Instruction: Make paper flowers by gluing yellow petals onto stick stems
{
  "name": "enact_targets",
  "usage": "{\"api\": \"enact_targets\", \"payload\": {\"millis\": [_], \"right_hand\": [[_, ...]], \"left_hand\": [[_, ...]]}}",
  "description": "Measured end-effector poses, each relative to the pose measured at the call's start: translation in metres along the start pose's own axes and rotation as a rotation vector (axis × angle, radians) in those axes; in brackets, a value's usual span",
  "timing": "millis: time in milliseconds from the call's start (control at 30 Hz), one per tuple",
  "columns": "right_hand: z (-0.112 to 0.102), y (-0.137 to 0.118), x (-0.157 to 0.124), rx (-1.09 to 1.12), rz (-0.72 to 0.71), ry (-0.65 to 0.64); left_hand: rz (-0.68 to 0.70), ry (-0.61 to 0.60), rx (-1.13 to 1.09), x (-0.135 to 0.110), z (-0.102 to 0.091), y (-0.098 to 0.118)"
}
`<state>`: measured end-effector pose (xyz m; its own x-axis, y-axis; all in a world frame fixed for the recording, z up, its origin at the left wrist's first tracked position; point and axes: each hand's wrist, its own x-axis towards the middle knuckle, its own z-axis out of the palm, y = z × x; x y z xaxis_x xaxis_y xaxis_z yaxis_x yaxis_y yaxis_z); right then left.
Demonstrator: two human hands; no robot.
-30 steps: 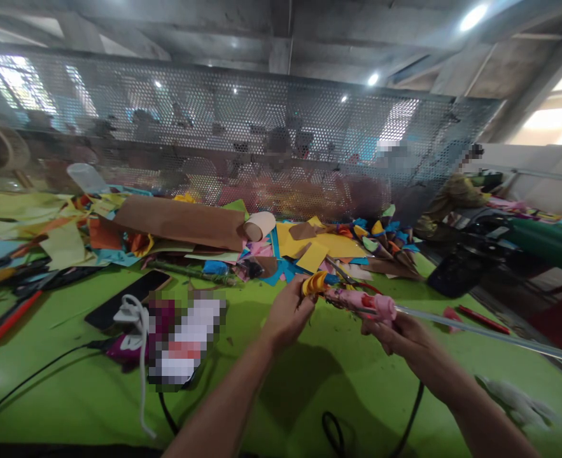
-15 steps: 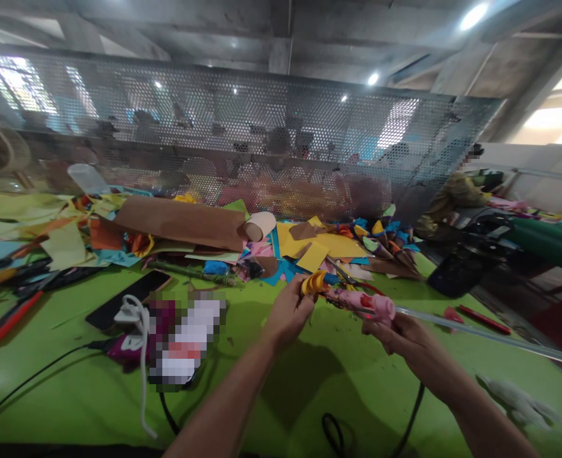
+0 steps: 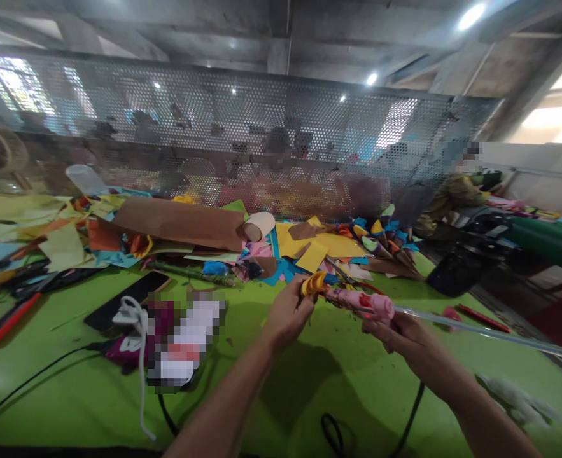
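Observation:
My left hand [image 3: 288, 312] is closed around a small curled yellow paper piece [image 3: 313, 282], held above the green table [image 3: 94, 394]. My right hand [image 3: 400, 334] grips a pink hot glue gun [image 3: 363, 301], its nozzle pointing left and touching the yellow piece. A long clear glue stick [image 3: 491, 333] sticks out of the gun's back to the right. A black cord [image 3: 412, 407] hangs down from the gun past my right forearm.
Coloured paper scraps, a brown paper roll [image 3: 185, 222] and paper cones [image 3: 380, 245] are heaped at the back. A dark phone [image 3: 126, 299], a white cable [image 3: 137, 331], and red-handled tools [image 3: 4, 318] lie to the left. A perforated metal screen [image 3: 242, 146] rises behind.

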<state>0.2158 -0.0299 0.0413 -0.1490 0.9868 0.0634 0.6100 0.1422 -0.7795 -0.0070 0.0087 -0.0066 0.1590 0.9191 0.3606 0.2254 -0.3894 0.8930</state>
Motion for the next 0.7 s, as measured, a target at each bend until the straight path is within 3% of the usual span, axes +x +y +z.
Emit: {"api": "enact_targets", "payload": {"millis": [700], "right_hand": [[0.0000,0.0030,-0.0033,0.035,0.038,-0.021]], "left_hand": [[-0.022,0.017,-0.026,-0.0005,0.0000,0.0005]]}}
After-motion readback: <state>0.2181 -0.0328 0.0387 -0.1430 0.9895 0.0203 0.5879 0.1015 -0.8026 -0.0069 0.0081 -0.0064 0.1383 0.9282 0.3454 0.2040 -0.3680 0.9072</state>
